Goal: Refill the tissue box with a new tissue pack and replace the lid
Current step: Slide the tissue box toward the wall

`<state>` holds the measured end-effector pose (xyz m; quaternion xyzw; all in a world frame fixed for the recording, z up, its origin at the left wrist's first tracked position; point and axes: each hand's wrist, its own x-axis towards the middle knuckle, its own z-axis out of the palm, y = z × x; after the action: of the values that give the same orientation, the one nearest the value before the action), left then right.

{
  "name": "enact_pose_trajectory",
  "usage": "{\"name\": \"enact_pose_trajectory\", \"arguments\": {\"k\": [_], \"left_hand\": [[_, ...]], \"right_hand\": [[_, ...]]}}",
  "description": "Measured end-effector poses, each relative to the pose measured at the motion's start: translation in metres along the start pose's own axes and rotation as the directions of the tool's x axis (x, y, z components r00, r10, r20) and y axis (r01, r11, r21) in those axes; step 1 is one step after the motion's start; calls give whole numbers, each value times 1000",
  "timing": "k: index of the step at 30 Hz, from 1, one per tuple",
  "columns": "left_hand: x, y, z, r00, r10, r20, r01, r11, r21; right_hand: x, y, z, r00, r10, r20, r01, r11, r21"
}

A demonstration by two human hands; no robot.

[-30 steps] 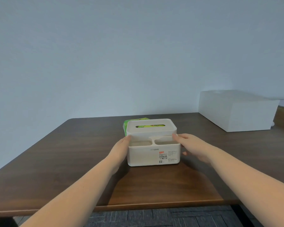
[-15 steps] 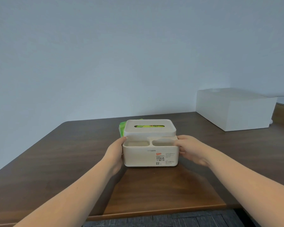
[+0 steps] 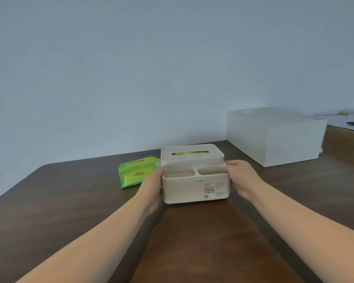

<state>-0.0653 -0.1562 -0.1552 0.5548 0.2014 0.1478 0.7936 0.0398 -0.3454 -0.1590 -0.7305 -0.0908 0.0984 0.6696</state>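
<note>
Box slid right, and the fresh green pack came into the open!
Both hands, left hand [image 3: 152, 185] and right hand [image 3: 240, 178], clamped the tissue box [image 3: 195, 187] by its sides at the table's [image 3: 69, 201] middle; lid [image 3: 192, 155] on, green showing through its slot. The tissue pack [image 3: 136, 173] lay just left, ready for refilling.

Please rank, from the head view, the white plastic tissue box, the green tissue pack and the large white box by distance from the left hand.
1. White plastic tissue box: touching the left hand.
2. Green tissue pack: just behind-left.
3. Large white box: far right, rear.
</note>
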Motion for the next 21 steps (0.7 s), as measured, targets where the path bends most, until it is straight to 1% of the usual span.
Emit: {"name": "enact_pose_trajectory", "arguments": {"k": [4, 7, 11, 14, 17, 21], "left_hand": [[40, -6, 30, 999, -36, 33, 37, 999, -18], [77, -9, 48, 998, -38, 48, 38, 999, -18], [125, -11, 68, 999, -32, 31, 33, 999, -14], [159, -15, 79, 998, -32, 50, 32, 999, 5], [186, -18, 88, 998, -31, 56, 31, 999, 9], [207, -20, 107, 997, -19, 80, 18, 1000, 8]], "right_hand": [[48, 3, -12, 989, -16, -145, 14, 1000, -17], [84, 4, -19, 980, -39, -195, 34, 999, -26], [131, 4, -24, 961, -38, -275, 46, 999, 22], [161, 6, -26, 949, -41, -313, 55, 998, 35], [172, -2, -26, 935, -50, -351, 54, 999, 1], [193, -3, -33, 885, -84, -459, 48, 995, -90]]}}
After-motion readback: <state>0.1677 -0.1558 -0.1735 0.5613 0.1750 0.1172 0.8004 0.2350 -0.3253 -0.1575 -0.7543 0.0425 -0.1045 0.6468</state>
